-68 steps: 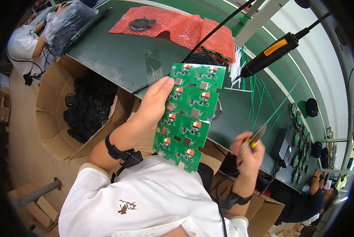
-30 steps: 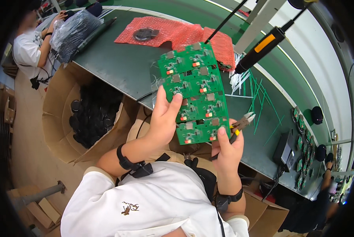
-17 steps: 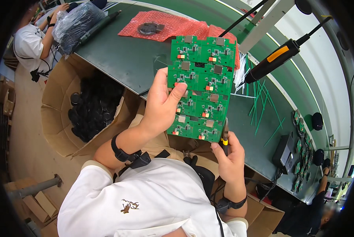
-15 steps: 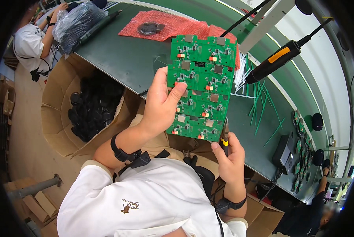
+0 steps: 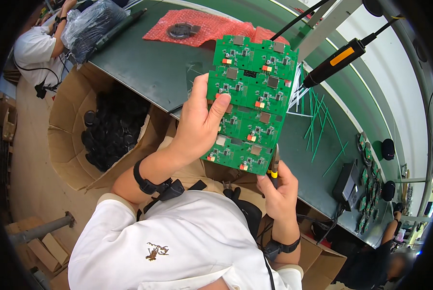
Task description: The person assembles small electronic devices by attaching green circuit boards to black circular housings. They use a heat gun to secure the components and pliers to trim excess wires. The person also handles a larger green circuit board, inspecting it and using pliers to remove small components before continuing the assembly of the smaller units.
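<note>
A green circuit board panel (image 5: 245, 108), made of several joined boards with small parts on them, is gripped at its left edge by my left hand (image 5: 200, 123). The thumb lies across the face of the panel, and the other fingers are hidden behind it. In my right hand (image 5: 280, 192) is a pair of pliers (image 5: 275, 163) with black and yellow handles. Their jaws point up along the panel's lower right edge; whether they touch it I cannot tell.
A black electric screwdriver (image 5: 335, 63) hangs at the right above green and white thin strips (image 5: 318, 118). Red bubble wrap (image 5: 206, 21) lies at the back. A cardboard box (image 5: 64, 123) of black round parts stands left. More boards (image 5: 368, 193) lie right; other people work nearby.
The panel has tilted slightly, its top shifting right and up. My left hand has moved a little with it. The pliers and my right hand are nearly where they were.
</note>
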Motion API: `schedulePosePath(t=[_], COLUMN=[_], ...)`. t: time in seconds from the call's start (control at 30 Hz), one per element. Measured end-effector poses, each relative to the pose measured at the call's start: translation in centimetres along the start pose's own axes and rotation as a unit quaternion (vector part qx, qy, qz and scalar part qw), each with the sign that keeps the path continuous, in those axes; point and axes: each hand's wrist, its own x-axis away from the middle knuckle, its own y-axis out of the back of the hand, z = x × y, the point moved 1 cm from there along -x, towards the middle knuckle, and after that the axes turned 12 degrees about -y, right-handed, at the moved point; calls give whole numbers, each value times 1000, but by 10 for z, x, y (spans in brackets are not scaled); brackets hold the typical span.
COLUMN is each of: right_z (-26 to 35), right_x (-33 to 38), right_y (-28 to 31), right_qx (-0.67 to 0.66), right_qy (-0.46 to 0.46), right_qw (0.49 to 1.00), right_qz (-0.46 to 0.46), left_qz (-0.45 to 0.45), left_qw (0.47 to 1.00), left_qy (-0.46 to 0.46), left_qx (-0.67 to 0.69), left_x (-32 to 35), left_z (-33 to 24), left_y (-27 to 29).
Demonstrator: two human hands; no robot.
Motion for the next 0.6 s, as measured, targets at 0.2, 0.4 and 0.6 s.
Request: schedulePosePath(t=[0.2,0.4,0.6], right_z=[-5,-1,0], right_x=[-2,0,3], right_y=[-6,-8,-9], right_qx=[-270,1,92], right_qy=[-66,-21,7], right_qw=[934,999,996], right_qz=[225,46,-11], left_qz=[13,-26,-56], left_qw=[982,999,998], left_qy=[59,1,-34], left_qx=[178,45,4], left_x=[0,-11,-17], left_z=[17,14,6], left_y=[-9,9,14])
